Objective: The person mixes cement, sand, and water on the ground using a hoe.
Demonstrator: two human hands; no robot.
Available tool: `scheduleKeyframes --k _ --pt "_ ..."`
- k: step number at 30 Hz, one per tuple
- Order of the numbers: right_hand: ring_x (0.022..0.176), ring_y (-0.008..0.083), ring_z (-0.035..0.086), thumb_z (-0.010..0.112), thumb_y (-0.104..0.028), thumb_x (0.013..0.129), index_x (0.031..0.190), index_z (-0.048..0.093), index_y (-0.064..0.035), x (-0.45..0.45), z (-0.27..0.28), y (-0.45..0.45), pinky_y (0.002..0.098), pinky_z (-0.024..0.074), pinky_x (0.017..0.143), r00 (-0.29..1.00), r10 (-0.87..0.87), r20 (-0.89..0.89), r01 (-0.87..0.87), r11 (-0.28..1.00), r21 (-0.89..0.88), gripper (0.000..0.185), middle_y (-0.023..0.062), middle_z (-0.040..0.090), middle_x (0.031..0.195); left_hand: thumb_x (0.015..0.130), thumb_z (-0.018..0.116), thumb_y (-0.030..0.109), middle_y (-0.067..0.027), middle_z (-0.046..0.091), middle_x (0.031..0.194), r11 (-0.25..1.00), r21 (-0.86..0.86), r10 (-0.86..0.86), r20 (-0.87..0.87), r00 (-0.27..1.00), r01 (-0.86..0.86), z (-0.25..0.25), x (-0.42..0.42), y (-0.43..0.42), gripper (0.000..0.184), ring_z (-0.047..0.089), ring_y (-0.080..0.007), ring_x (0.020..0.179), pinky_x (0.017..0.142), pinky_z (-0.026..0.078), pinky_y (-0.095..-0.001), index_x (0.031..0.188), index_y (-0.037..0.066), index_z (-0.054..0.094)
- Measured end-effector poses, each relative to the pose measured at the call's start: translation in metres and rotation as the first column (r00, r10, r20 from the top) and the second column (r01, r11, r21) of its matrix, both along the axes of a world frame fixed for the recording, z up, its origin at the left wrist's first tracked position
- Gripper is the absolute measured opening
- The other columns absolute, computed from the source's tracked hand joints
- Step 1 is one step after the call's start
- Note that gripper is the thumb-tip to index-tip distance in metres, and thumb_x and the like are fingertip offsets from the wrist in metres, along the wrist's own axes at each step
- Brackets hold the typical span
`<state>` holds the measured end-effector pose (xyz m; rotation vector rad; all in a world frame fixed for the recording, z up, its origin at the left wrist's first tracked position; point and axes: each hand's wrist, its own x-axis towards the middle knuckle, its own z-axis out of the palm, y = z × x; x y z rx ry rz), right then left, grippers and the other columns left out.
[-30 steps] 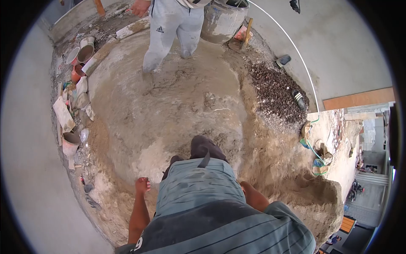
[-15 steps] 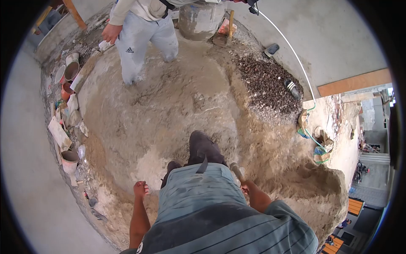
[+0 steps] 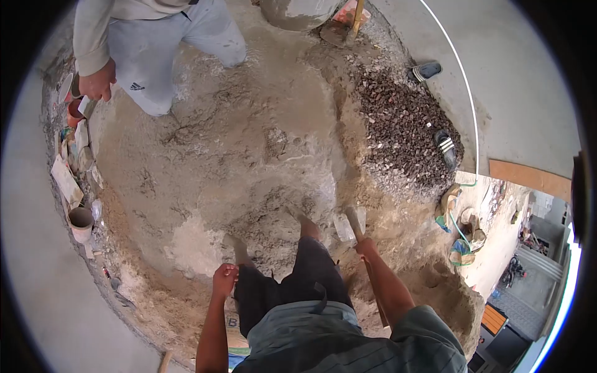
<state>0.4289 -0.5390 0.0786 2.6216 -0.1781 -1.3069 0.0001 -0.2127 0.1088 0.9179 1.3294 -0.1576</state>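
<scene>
My right hand is wrapped around the handle of a shovel, whose pale, smeared blade points away from me beside the wet grey mix. The handle runs back past my forearm toward my right side. My left hand hangs by my left thigh with its fingers curled in, and nothing shows in it. Both my lower legs stand in the wet mix, feet hidden or coated by it. A co-worker in light trousers is in the mix at upper left, one hand hanging low.
Dark gravel lies to the right, with sandals on and beside it. A sand heap rises at my right. Buckets and rubble line the left wall. A large tub stands at the far side; a white hose crosses the right.
The view has tilted, so my legs and the shovel blade show more fully. The co-worker appears nearer and farther left. My right hand still grips the shovel; my left stays curled.
</scene>
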Motion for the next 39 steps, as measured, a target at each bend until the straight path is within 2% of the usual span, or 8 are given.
scheduleKeyframes --k 6,11,14,21,24,30,36,39 --pt "0.051 0.0133 0.052 0.07 -0.013 0.085 0.089 0.056 0.0021 0.133 -0.126 0.175 0.0299 0.0445 0.042 0.86 -0.486 -0.157 0.471 0.638 0.609 0.021 0.0048 0.054 0.068 0.095 0.065 0.033 -0.0044 0.065 0.105 0.832 -0.441 -0.201 0.326 0.924 0.336 -0.09 0.261 -0.058 0.044 0.063 -0.0136 0.098 0.082 0.053 -0.0287 0.126 0.003 0.054" --pt "0.052 0.0141 0.051 0.068 -0.013 0.087 0.086 0.053 0.0004 0.199 -0.227 0.366 0.0305 0.0439 0.045 0.797 -0.507 -0.328 0.483 0.21 0.85 0.02 0.0058 0.053 0.067 0.088 0.074 0.027 -0.0047 0.063 0.079 0.913 -0.358 -0.033 0.416 0.909 0.197 -0.185 0.39 -0.01 0.042 0.062 -0.0124 0.065 0.058 0.051 -0.0259 0.113 -0.002 0.056" --pt "0.047 0.0209 0.052 0.066 -0.011 0.084 0.073 0.056 0.0013 0.196 -0.284 0.435 0.035 0.0461 0.045 0.832 -0.476 -0.286 0.439 0.249 0.863 0.02 0.0095 0.055 0.061 0.085 0.074 0.019 0.0003 0.053 0.063 0.976 -0.206 0.003 0.324 0.946 0.068 -0.252 0.385 0.037 0.024 0.05 -0.0081 0.05 0.045 0.041 -0.0269 0.087 0.003 0.056" --pt "0.045 0.0251 0.06 0.06 -0.009 0.08 0.064 0.056 0.0084 -0.001 -0.343 0.401 0.0385 0.0456 0.04 0.955 -0.294 -0.036 0.239 0.693 0.68 0.023 0.0161 0.06 0.059 0.087 0.065 0.011 0.0009 0.051 0.061 0.907 -0.396 0.184 0.071 0.98 -0.141 -0.249 0.212 -0.031 0.012 0.048 -0.0084 0.047 0.042 0.039 -0.0265 0.086 0.006 0.054" --pt "0.07 0.033 0.071 0.063 -0.017 0.079 0.103 0.061 0.0094 -0.061 -0.347 0.347 0.0418 0.0551 0.061 0.962 -0.267 -0.056 0.241 0.74 0.628 0.036 0.0228 0.068 0.082 0.086 0.064 0.012 0.0009 0.05 0.06 0.913 -0.375 0.191 0.052 0.98 -0.158 -0.229 0.155 -0.075 0.012 0.048 -0.0079 0.048 0.043 0.039 -0.0266 0.087 0.005 0.055" --pt "0.052 0.0165 0.055 0.061 -0.012 0.085 0.096 0.054 0.0002 -0.16 -0.246 0.242 0.0332 0.0467 0.049 0.736 -0.553 -0.391 0.645 0.398 0.652 0.018 0.0083 0.058 0.071 0.081 0.068 0.019 -0.0181 0.066 0.072 0.909 0.16 -0.372 -0.102 0.923 0.384 -0.218 0.059 -0.173 0.026 0.067 -0.0341 0.067 0.059 0.053 -0.0445 0.099 0.002 0.059" --pt "0.055 0.0143 0.05 0.061 -0.008 0.088 0.087 0.049 -0.0038 -0.011 -0.25 0.305 0.0304 0.0451 0.047 0.783 -0.601 -0.158 0.356 0.226 0.907 0.013 0.0034 0.051 0.071 0.08 0.07 0.025 -0.0176 0.068 0.078 0.881 0.284 -0.406 0.04 0.913 0.379 -0.283 0.175 -0.081 0.03 0.067 -0.0379 0.077 0.069 0.054 -0.0482 0.102 0.006 0.062" --pt "0.054 0.0185 0.051 0.059 -0.009 0.089 0.083 0.049 -0.0014 0.097 -0.311 0.356 0.0338 0.0462 0.048 0.812 -0.58 -0.063 0.336 0.377 0.863 0.014 0.0062 0.05 0.067 0.08 0.069 0.022 -0.0186 0.068 0.083 0.85 0.337 -0.444 0.042 0.895 0.405 -0.306 0.252 -0.003 0.029 0.068 -0.0373 0.08 0.072 0.054 -0.0475 0.102 0.004 0.062"
